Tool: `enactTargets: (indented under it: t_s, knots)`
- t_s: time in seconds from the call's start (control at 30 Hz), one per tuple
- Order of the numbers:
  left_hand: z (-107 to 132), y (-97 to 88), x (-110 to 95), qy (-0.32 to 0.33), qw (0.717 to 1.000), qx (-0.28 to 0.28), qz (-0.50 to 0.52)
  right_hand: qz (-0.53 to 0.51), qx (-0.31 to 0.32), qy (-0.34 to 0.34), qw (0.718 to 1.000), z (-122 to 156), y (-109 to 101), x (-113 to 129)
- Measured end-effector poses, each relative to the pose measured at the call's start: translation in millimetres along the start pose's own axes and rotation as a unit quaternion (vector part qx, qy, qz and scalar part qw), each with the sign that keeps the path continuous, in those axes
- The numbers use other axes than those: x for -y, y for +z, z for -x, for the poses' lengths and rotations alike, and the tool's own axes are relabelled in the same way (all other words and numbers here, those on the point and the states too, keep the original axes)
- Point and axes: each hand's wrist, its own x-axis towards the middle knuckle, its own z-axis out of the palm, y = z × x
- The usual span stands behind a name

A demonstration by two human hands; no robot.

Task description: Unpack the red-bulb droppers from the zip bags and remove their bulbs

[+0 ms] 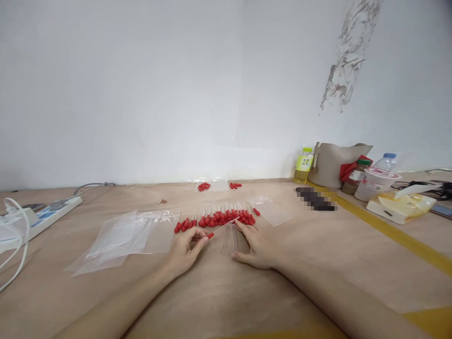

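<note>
My left hand (187,249) pinches a glass dropper (224,226) by its red rubber bulb, with the clear tube slanting up to the right. My right hand (256,247) rests on the table with thumb and fingers apart. Beside its fingertips lie a few loose clear glass tubes (230,240); whether it touches them I cannot tell. Just beyond both hands is a row of droppers with red bulbs (222,217), their tubes pointing to the wall. A single red bulb (256,212) lies at the row's right end.
Clear plastic bags (120,240) are spread to the left, another bag (273,211) to the right. Bags with red bulbs (204,187) lie by the wall. A power strip (52,216) stands far left. At right are a drink bottle (302,165), a grey bag (335,165), a cup (376,185) and tissues (399,207).
</note>
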Motion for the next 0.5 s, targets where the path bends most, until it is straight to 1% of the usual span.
enactTargets:
  t_s: [0.07,0.13,0.2,0.27,0.33,0.4,0.43,0.5]
  knots:
    - [2,6.6,-6,-0.042,0.997,0.035,0.052,-0.008,0.004,0.003,1.000,0,0,0]
    - [4,13.6,-12,-0.079,0.988,0.071,0.109,-0.021,0.010,0.007,1.000,0,-1,1]
    - [5,18.9,-17,-0.107,0.972,0.102,0.183,-0.039,0.018,0.016,0.999,-1,-2,2]
    - [6,21.0,-19,-0.123,0.954,0.118,0.248,-0.067,0.029,0.034,0.997,-1,-2,2]
    - [7,19.7,-19,-0.123,0.947,0.120,0.272,-0.104,0.032,0.053,0.993,-1,-2,0]
    - [7,16.2,-17,-0.113,0.953,0.106,0.261,-0.145,0.010,0.059,0.988,-1,-1,-2]
    - [7,14.2,-15,-0.107,0.958,0.095,0.248,-0.165,-0.014,0.053,0.985,-1,0,-3]
    - [7,10.9,-10,-0.091,0.970,0.065,0.216,-0.199,-0.086,0.026,0.976,-2,0,-5]
